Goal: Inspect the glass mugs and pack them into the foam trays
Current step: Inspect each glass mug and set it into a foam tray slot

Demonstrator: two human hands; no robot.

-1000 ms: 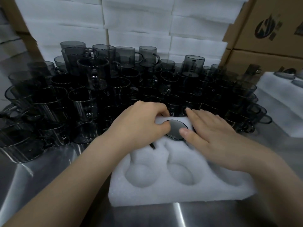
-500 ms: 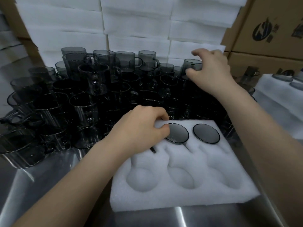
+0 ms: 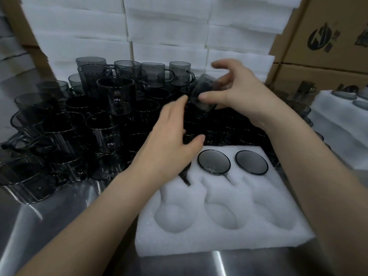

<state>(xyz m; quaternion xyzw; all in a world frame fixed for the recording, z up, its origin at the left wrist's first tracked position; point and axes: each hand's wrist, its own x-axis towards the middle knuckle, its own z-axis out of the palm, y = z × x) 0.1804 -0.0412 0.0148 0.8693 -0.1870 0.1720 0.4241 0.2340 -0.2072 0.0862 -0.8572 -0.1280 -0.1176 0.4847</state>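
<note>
**One smoky mug point(image 3: 204, 94) held in the air, beyond the foam tray point(image 3: 219, 242)**

One dark glass mug sits in the right hand point(image 3: 245, 96), tilted and blurred, held above the crowd of mugs point(image 3: 103, 124) at the back of the table point(image 3: 59, 226). The thumb presses its near side and the fingers point(image 3: 223, 65) curl over the top. The left hand point(image 3: 171, 140) hovers just beside it with fingers straight and loosely spread, the fingertips close to the mug's lower edge (whether they touch it I cannot tell).

Nearer the camera lies the white foam tray with two rows of three round pockets. Two packed mugs point(image 3: 214, 161) stand upside down in the middle and right pockets of the back row, their round bases facing up. A dark handle point(image 3: 185, 179) pokes out from under the left wrist at the back-left pocket.

Behind the mugs rise stacked foam sheets point(image 3: 169, 36). Cardboard boxes point(image 3: 328, 36) stand at the right, and below them lies a second foam tray point(image 3: 338, 124) carrying more glass.
</note>
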